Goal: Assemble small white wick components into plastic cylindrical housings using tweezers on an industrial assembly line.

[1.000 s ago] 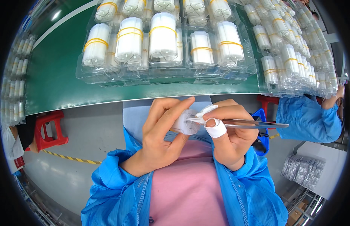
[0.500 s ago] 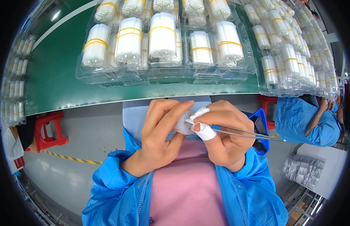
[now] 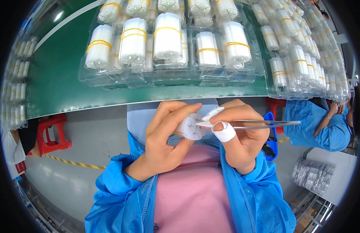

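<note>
My left hand [image 3: 161, 141] is closed round a bundle of white tubes [image 3: 186, 128], its round end turned to the right. In my right hand [image 3: 242, 134] is a pair of metal tweezers [image 3: 273, 124], gripped between thumb and forefinger. Their tips reach the end face of the bundle; whether they pinch anything there I cannot tell. White wraps cover the right thumb [image 3: 225, 132] and the right forefinger's tip [image 3: 212, 113]. Both hands are in front of my body, just off the table's near edge.
Ahead on the green table [image 3: 56, 81] stands a clear plastic tray [image 3: 168, 73] of white tube bundles with yellow rubber bands. More filled trays [image 3: 300, 70] are stacked at right. A red stool [image 3: 54, 134], a blue bin [image 3: 271, 136] and a co-worker in blue [image 3: 317, 124] are beyond.
My right hand has shifted slightly right, and the tweezers have swung nearly level. The bundle's end face now shows more. My left hand has stayed nearly in place.
</note>
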